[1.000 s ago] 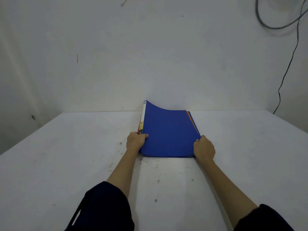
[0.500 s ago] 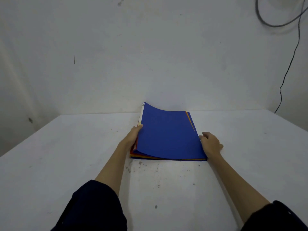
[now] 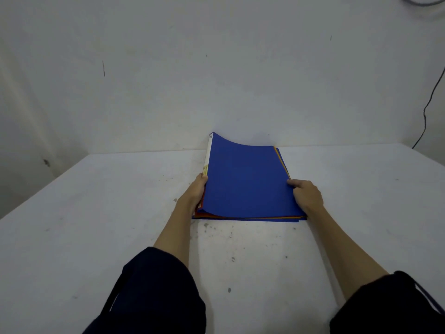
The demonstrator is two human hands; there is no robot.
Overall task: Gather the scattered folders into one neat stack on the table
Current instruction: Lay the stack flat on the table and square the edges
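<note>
A stack of folders [image 3: 245, 182] lies flat on the white table [image 3: 96, 213], a blue folder on top with red, orange and yellow edges showing beneath. Its far left corner curls upward, showing a white spine label. My left hand [image 3: 196, 191] presses flat against the stack's left edge, fingers extended along it. My right hand [image 3: 307, 195] rests against the right edge, thumb on the blue cover and fingers curled at the side. Both hands flank the stack near its front corners.
The table meets a white wall [image 3: 216, 80] just behind the stack. A black cable [image 3: 427, 109] hangs down the wall at the far right. The table surface carries small dark specks in front of the stack.
The stack was held tilted up on its near edge with both hands gripping the front corners. It now lies flat, and both hands have shifted to the side edges.
</note>
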